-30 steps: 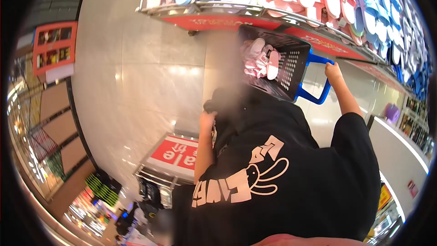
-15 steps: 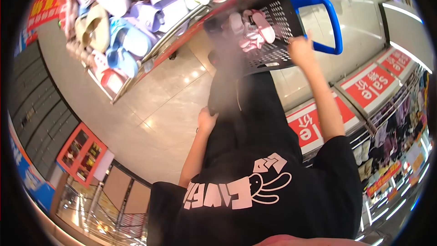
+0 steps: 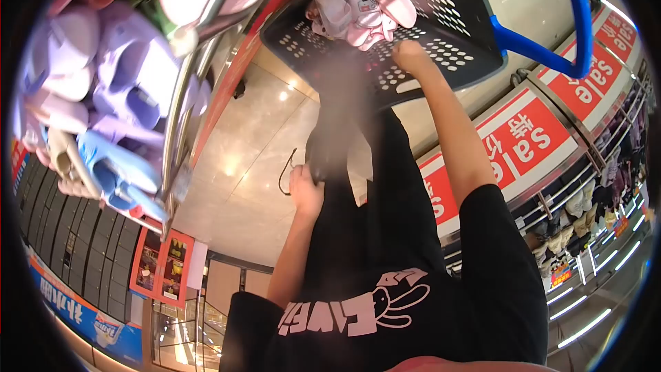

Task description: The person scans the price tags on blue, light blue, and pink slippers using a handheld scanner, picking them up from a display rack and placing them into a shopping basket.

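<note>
My right hand is over the dark grey shopping basket, its fingers curled. Just beyond the fingers lie pale pink slippers with a small tag, inside the basket. Whether the fingers hold anything is hidden. Low beside my dark trousers, my left hand is closed. A thin dark cord loop sticks out next to it, and what the fingers grip does not show. The basket's blue handle stands out to the right, apart from both hands.
A metal-railed rack of lilac, blue and pink slippers stands close on the left. Red and white sale signs edge a display of hanging goods on the right. Tiled floor lies between. A grey blur smears the upper middle.
My right hand has moved from the basket rim by the handle to over the basket, near the slippers. The basket and slipper rack look closer. A cord loop now shows beside my left hand.
</note>
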The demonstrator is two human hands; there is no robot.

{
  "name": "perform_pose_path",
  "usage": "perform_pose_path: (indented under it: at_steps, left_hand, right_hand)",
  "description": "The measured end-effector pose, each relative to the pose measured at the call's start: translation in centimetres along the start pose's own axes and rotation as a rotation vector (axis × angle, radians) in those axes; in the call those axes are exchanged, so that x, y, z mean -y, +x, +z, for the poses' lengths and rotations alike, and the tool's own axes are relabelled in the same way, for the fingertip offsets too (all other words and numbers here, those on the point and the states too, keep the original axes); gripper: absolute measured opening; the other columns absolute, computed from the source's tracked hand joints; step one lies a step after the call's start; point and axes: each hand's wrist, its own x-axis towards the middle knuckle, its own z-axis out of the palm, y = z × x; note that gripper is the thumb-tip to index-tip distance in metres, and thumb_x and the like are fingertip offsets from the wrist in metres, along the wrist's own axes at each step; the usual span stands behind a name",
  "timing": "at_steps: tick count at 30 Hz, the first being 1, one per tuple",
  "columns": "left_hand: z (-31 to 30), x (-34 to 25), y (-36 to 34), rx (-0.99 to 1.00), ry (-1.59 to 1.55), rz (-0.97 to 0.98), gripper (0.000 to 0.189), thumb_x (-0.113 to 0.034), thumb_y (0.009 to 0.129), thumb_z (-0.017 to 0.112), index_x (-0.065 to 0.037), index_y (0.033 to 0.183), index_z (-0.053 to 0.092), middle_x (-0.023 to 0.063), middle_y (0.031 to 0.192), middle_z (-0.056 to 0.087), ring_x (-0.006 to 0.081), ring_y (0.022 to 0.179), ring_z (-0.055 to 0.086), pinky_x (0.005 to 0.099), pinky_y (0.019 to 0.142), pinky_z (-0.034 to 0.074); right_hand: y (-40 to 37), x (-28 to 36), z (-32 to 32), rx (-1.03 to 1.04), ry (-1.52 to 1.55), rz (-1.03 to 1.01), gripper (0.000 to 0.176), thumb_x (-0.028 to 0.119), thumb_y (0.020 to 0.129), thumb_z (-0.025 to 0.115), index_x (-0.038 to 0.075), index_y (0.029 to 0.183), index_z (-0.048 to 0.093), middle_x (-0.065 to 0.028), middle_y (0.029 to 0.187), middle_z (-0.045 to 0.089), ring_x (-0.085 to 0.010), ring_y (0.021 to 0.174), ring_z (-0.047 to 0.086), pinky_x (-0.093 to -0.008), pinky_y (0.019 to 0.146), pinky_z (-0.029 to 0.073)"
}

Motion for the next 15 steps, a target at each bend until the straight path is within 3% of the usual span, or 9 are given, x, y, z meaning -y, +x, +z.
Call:
perform_pose_path:
  at_steps: [2,3,5,7,8,9,11,15]
  left_hand:
    - [0.3,0.1,1.0,0.018,0.001,-0.039,0.050,-0.002,0.067,0.072,-0.003,0.115,0.059,0.0160,0.103,0.057,0.0372,0.100,0.052,0.0448,0.089,0.043]
    - [0.2,0.4,1.3,0.032,0.000,-0.079,0.054,0.001,0.065,0.073,-0.002,0.116,0.058,0.0179,0.106,0.056,0.0394,0.103,0.052,0.0461,0.091,0.042]
    - [0.5,1.2,1.7,-0.022,0.015,-0.053,0.049,0.000,0.066,0.069,-0.002,0.114,0.058,0.0173,0.104,0.056,0.0387,0.101,0.052,0.0461,0.090,0.042]
    - [0.7,1.7,2.2,-0.084,0.025,-0.027,0.045,0.000,0.067,0.066,-0.003,0.112,0.059,0.0167,0.101,0.056,0.0381,0.099,0.052,0.0462,0.088,0.042]
    - [0.7,1.8,2.4,-0.085,0.004,-0.058,0.045,0.001,0.066,0.065,-0.002,0.111,0.058,0.0173,0.101,0.055,0.0386,0.099,0.051,0.0463,0.089,0.042]
    - [0.7,1.9,2.5,-0.084,-0.017,-0.089,0.044,0.002,0.066,0.064,-0.002,0.110,0.058,0.0178,0.102,0.055,0.0390,0.100,0.051,0.0464,0.089,0.041]
    - [0.7,1.8,2.9,-0.092,-0.018,-0.118,0.044,0.002,0.066,0.064,-0.002,0.109,0.058,0.0178,0.102,0.055,0.0390,0.100,0.051,0.0461,0.088,0.042]
    - [1.4,1.5,3.1,-0.113,-0.045,-0.174,0.042,0.002,0.066,0.065,-0.002,0.108,0.058,0.0178,0.102,0.056,0.0390,0.098,0.053,0.0454,0.086,0.043]
  right_hand:
    - [5.7,-3.5,3.1,-0.060,-0.072,0.207,0.023,0.022,0.082,0.060,0.001,0.085,0.069,-0.0255,0.090,0.067,-0.0413,0.088,0.066,-0.0477,0.082,0.051]
    - [6.7,-2.3,0.3,-0.083,0.222,0.388,0.025,0.022,0.076,0.066,0.000,0.087,0.069,-0.0278,0.093,0.067,-0.0408,0.091,0.067,-0.0455,0.085,0.052]
    - [10.2,-4.2,0.7,-0.119,0.164,0.412,0.029,0.019,0.068,0.070,-0.001,0.089,0.070,-0.0292,0.095,0.067,-0.0390,0.095,0.067,-0.0430,0.086,0.053]
    - [13.3,-5.0,0.3,0.049,0.146,0.506,0.032,0.017,0.079,0.056,-0.001,0.102,0.069,-0.0249,0.109,0.066,-0.0374,0.104,0.065,-0.0450,0.091,0.051]
    - [14.5,-5.8,1.3,-0.015,0.070,0.490,0.031,0.016,0.079,0.057,-0.002,0.101,0.069,-0.0241,0.108,0.067,-0.0358,0.102,0.066,-0.0430,0.089,0.052]
    - [14.9,-6.1,0.8,0.070,0.062,0.445,0.035,0.025,0.083,0.060,-0.002,0.103,0.068,-0.0240,0.108,0.068,-0.0356,0.102,0.067,-0.0430,0.087,0.053]
    - [16.5,-8.2,3.9,-0.063,-0.060,0.463,0.052,0.041,0.085,0.063,-0.004,0.112,0.064,-0.0234,0.117,0.064,-0.0372,0.108,0.063,-0.0445,0.092,0.051]
    - [18.5,-8.4,6.3,-0.101,-0.133,0.558,0.072,0.051,0.081,0.068,-0.004,0.126,0.053,-0.0217,0.128,0.056,-0.0403,0.116,0.058,-0.0476,0.100,0.046]
